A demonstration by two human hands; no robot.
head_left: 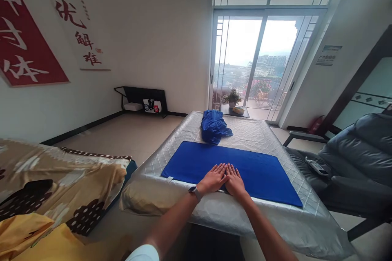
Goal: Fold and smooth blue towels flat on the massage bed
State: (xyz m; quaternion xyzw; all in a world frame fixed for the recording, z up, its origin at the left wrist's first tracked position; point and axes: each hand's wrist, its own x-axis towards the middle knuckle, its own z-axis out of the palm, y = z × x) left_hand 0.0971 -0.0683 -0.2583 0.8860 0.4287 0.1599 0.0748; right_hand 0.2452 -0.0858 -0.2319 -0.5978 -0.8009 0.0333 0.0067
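Note:
A blue cloth point(260, 173) lies spread flat, folded into a long rectangle, on the silver quilted cover of a table point(254, 130). Flat on its near middle rests my left hand point(213, 178), fingers stretched out, with a watch on the wrist. Beside it my right hand point(234, 180) also lies flat on the cloth, its fingers straight and touching the left hand near the tips. Neither hand grips anything. Just beyond the flat cloth sits a crumpled blue cloth point(214, 125), touching or very near its far edge.
To the left is a bed with a brown patterned cover point(101, 175) and yellow fabric point(58, 240). A dark armchair point(355, 163) stands close on the right, a remote-like device point(317, 167) on its seat. Behind the table are a potted plant point(233, 97) and sliding glass doors point(239, 45).

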